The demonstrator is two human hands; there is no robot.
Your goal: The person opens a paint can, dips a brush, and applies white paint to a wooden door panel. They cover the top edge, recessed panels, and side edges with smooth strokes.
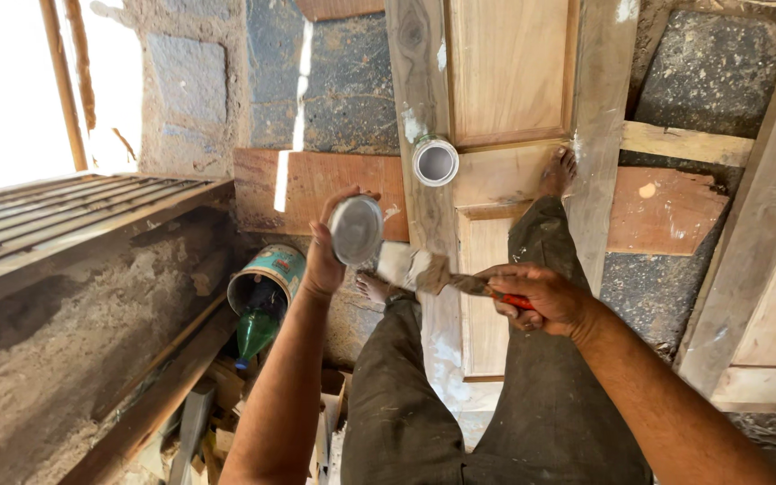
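Observation:
My left hand (327,256) holds up a round silver tin lid (356,230), its flat face turned toward me. My right hand (542,298) grips a putty knife with a red handle (515,302); its blade (417,268), smeared with pale filler, points left toward the lid. An open small tin (435,162) with whitish paste stands on the wooden panel door (509,81) that lies under my legs. My bare feet rest on the door, one (557,172) near the tin.
A teal paint can (267,278) lies on its side at the left with a green plastic bottle (255,334) in front of it. A slatted wooden frame (83,211) fills the left side. Planks (770,216) lie on the right, scrap wood (217,422) below.

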